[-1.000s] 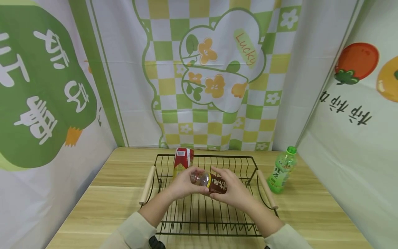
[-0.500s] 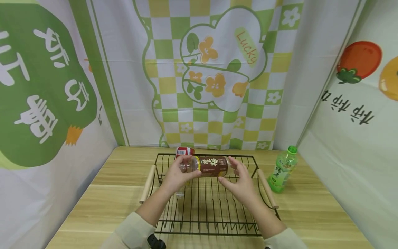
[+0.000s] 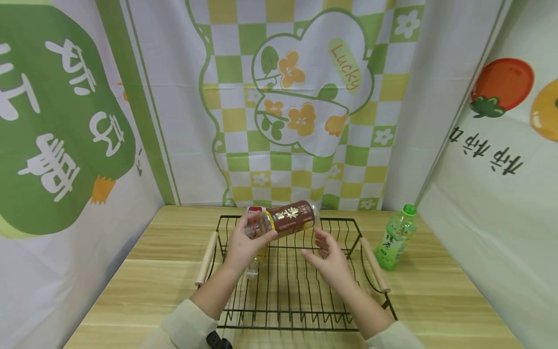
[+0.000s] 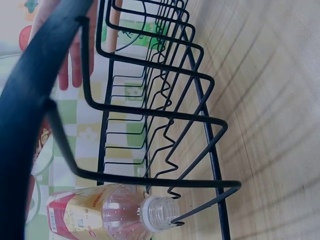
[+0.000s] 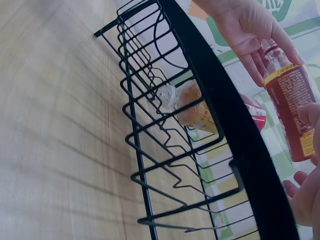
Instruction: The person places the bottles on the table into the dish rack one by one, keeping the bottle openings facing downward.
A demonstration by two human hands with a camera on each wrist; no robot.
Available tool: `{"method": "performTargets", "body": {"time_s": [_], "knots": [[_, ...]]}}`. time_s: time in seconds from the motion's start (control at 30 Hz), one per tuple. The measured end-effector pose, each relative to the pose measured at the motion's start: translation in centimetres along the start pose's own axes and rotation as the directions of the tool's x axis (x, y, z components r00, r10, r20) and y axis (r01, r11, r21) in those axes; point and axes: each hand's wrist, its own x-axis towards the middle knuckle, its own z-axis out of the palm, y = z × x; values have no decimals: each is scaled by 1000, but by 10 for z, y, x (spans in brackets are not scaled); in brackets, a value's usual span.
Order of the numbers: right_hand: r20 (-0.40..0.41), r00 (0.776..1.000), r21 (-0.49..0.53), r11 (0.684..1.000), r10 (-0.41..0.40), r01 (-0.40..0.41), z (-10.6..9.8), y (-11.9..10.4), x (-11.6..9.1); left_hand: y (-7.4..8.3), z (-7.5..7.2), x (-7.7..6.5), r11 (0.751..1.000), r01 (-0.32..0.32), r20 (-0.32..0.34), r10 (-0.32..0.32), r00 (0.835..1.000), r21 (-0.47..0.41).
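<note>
My left hand (image 3: pixel 241 242) grips an uncapped plastic bottle (image 3: pixel 289 218) with a brown label by its neck. The bottle is held tilted above the rack, its base up and to the right. Just below that base is my right hand (image 3: pixel 329 259), thumb and fingers spread and holding nothing. Beneath them stands a black wire dish rack (image 3: pixel 292 310). In its rear left part a second bottle (image 4: pixel 100 212), with a red and yellow label, stands neck down. My left hand and the held bottle partly hide it in the head view.
A green drink bottle (image 3: pixel 396 237) with a green cap stands on the wooden table (image 3: pixel 449 300), right of the rack. Wooden handles (image 3: pixel 207 259) flank the rack on both sides. Printed curtains (image 3: pixel 305 184) hang behind and along the sides.
The brown-labelled bottle has risen and turned from base-down-right to base-up-right. My right hand has let go of its base and drawn slightly away. My left hand still grips the neck.
</note>
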Motion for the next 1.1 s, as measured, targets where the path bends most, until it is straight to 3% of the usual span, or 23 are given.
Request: {"method": "performTargets", "body": {"time_s": [0.23,0.57,0.73,1.1], "knots": [[9,999,94,995,38,-38,5,-4,-2,2,6,-6,999,34,31,-34,999,-1],[-19,999,253,967,40,-34,9,-12,1,-7,16,-8,1000,5,127,-2,992,-24],[-39,998,335,942,42,-26,16,-15,3,-11,20,-11,1000,-13,163,8,987,25],[-53,997,349,936,55,-33,28,-22,5,-11,23,-14,996,-57,202,42,978,70]]}}
